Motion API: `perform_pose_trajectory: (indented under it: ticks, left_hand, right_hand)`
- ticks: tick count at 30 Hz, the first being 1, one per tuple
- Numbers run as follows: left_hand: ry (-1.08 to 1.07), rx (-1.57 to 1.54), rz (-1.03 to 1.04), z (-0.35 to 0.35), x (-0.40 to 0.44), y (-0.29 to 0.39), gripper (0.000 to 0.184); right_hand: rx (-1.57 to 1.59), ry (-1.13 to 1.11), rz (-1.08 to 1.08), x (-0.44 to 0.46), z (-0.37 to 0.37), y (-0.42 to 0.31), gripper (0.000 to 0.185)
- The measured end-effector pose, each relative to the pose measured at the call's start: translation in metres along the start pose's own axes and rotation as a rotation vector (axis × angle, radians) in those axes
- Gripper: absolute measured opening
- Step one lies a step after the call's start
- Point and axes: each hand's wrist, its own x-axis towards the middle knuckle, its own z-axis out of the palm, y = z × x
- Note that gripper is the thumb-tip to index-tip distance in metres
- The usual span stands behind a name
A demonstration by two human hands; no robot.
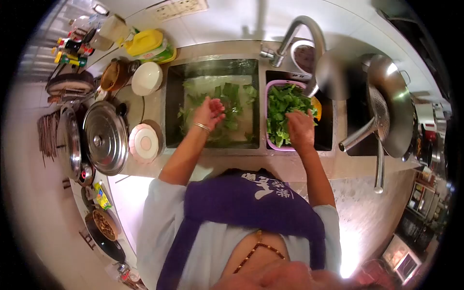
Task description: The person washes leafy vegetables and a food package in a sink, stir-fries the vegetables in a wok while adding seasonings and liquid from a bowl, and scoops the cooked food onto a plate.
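Note:
The left sink basin [193,72] holds water with loose green leaves [232,99] floating in it. Over the water my left hand [210,113] is raised with its fingers spread and curving, nothing visible in it. In the right basin stands a pink-purple basket [281,149] filled with cut greens [285,108]. My right hand [301,128] rests on the right side of these greens, fingers pointing down into them; whether they grip any leaf cannot be made out. Part of something orange [316,108] shows beside the basket.
A curved faucet [309,24] arches over the right basin. At the right are a wok [398,106] and a metal strainer [379,111]. A yellow jug [147,43], white bowl [147,79], pink-rimmed plate [143,143] and pot lid [104,137] stand at the left.

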Motion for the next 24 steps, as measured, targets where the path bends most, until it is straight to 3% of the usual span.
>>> perform_pose_trajectory:
  ticks: [3,5,7,9,12,16,18,19,22,24]
  left_hand:
    - [0.176,0.003,0.092,-0.059,0.027,0.017,0.027]
    - [0.341,0.125,0.139,-0.091,0.044,0.022,0.022]
    - [0.375,0.326,0.229,-0.111,0.054,0.023,0.019]
    - [0.455,0.598,0.267,-0.123,0.065,0.023,0.02]
    - [0.359,1.547,0.984,-0.159,0.109,0.016,0.029]
    - [0.101,1.9,0.786,-0.088,0.094,0.06,0.039]
    - [-0.028,2.046,0.655,-0.071,0.105,0.064,0.042]
    - [-0.095,2.116,0.585,-0.067,0.112,0.067,0.045]
    - [-0.203,2.197,0.211,-0.068,0.122,0.064,0.047]
    - [-0.255,2.158,0.109,-0.078,0.115,0.064,0.046]
  right_hand:
    - [0.122,0.253,-0.018,0.018,0.006,-0.007,0.022]
    - [0.139,0.24,0.015,0.035,0.003,-0.027,0.027]
    - [0.15,0.204,0.073,0.05,0.016,-0.038,0.03]
    - [0.29,0.055,0.078,0.063,0.052,-0.045,0.034]
    - [0.373,-0.236,0.073,0.086,0.123,-0.054,0.035]
    - [0.366,-0.581,0.199,0.151,0.206,-0.054,0.037]
    - [0.021,-0.67,0.059,0.181,0.205,-0.076,0.041]
    - [-0.15,-0.707,-0.013,0.194,0.205,-0.086,0.043]
    - [-0.147,-1.001,0.016,0.203,0.226,-0.097,0.05]
    - [-0.18,-1.054,0.019,0.18,0.253,-0.086,0.049]
